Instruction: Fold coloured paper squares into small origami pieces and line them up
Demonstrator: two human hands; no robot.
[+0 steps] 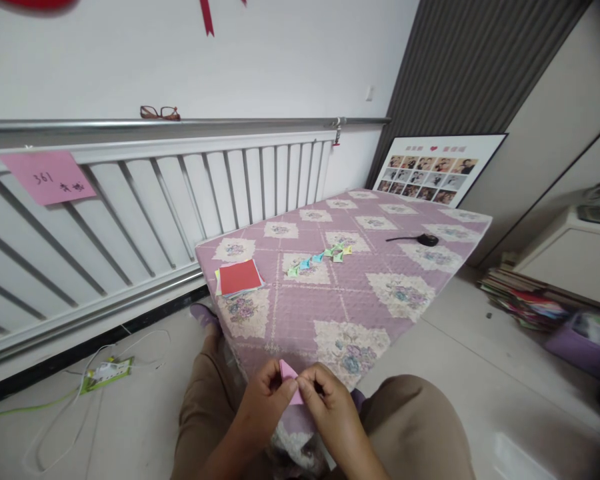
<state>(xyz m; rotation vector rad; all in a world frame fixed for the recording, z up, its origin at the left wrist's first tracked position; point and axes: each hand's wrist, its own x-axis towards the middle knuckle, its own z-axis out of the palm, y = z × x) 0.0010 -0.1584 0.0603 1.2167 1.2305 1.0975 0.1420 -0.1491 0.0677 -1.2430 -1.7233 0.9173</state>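
A small folded piece of pink paper point(291, 382) is pinched between both hands over the near corner of the table. My left hand point(264, 393) grips its left side, thumb toward the middle. On the right side, my right hand point(325, 397) holds the paper between thumb and curled fingers. The two thumbs nearly meet at the paper's centre. Farther up the cloth lies a row of small folded paper pieces point(318, 257) in green, blue and yellow. At the left edge rests a stack of coloured paper sheets point(241, 276), red on top.
A purple flowered tablecloth point(300, 313) covers the table. Toward its right lies a small black object with a strap point(427, 239). A white radiator point(220, 187) borders the left side, with glasses point(160, 113) on the pipe above. A photo board point(425, 170) leans behind the table.
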